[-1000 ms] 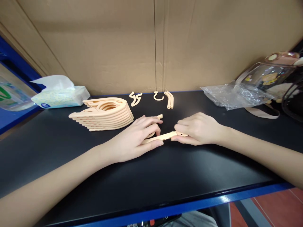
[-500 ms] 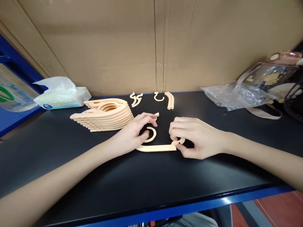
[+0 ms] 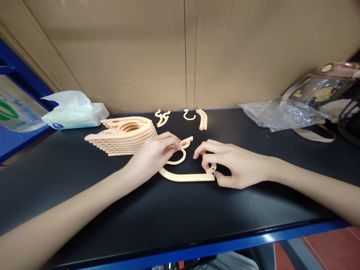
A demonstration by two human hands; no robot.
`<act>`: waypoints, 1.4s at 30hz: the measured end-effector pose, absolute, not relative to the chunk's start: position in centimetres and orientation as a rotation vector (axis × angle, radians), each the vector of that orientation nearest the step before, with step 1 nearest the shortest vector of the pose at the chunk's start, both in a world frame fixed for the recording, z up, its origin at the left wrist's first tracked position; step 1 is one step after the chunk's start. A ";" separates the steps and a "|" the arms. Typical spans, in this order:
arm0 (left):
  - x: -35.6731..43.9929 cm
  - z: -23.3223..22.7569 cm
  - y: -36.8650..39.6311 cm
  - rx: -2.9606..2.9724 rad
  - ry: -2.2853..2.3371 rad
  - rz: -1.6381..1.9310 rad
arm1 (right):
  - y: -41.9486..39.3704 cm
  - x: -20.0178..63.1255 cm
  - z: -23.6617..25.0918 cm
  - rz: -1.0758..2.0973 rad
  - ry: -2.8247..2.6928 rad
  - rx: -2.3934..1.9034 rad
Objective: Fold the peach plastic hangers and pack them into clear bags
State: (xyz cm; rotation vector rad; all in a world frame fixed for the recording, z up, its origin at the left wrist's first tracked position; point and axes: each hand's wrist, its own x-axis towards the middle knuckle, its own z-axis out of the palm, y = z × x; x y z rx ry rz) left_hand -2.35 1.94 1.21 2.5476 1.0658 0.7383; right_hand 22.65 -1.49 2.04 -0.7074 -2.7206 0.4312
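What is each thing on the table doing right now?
Left hand: fingers closed on the hook piece.
Right hand: pinching the end of the curved arm, which lies flat.
Hanger stack: piled, untouched.
Loose parts: lying apart at the back.
Tissue pack: open, a tissue sticking up.
Plastic bag: crumpled.

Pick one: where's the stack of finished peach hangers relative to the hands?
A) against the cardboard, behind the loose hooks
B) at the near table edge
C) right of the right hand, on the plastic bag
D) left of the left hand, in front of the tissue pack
D: the stack of hangers lies left of the left hand, nearer the camera than the tissue pack; the right hand is on the far side from it.
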 end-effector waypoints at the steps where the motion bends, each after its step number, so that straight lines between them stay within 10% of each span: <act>1: -2.4 1.3 1.9 2.566 1.097 0.718 | -1.5 22.7 2.0 0.457 -2.717 -0.709; 14: -2.3 2.0 1.4 3.111 1.349 0.242 | -1.8 21.9 1.7 -0.566 -2.659 -0.981; 42: -2.1 1.6 0.9 3.323 1.135 0.378 | -0.5 22.3 0.5 -0.042 -2.635 -0.715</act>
